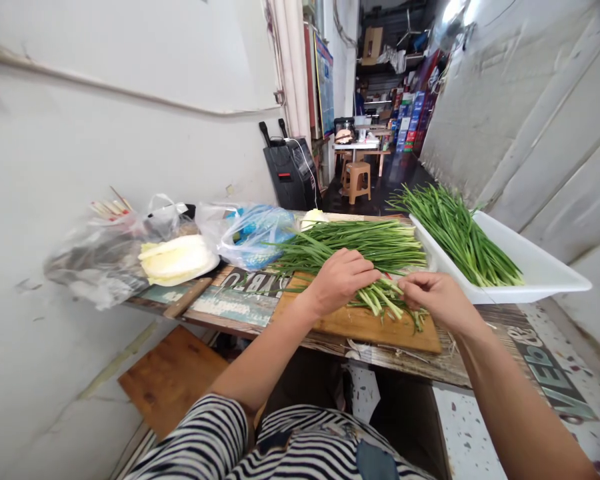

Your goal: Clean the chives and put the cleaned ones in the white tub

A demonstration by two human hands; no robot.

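A bunch of garlic chives [380, 299] lies under my left hand [341, 279], whose fingers are curled round it, the pale stem ends pointing right. Close by, at those ends, the fingers of my right hand [436, 293] are pinched together; whatever is between them is too small to make out. Both hands are over a wooden cutting board [330, 325], where some loose bits of chive lie near the right hand. Just beyond the hands rests a larger pile of chives [370, 241].
On the right, a white plastic tub [545, 292] holds more chives [460, 233]. To the left are a knife handle [189, 298], a halved Chinese cabbage [179, 259] and plastic bags [250, 233]. A black speaker [293, 173] and a brown stool [356, 181] stand beyond the table.
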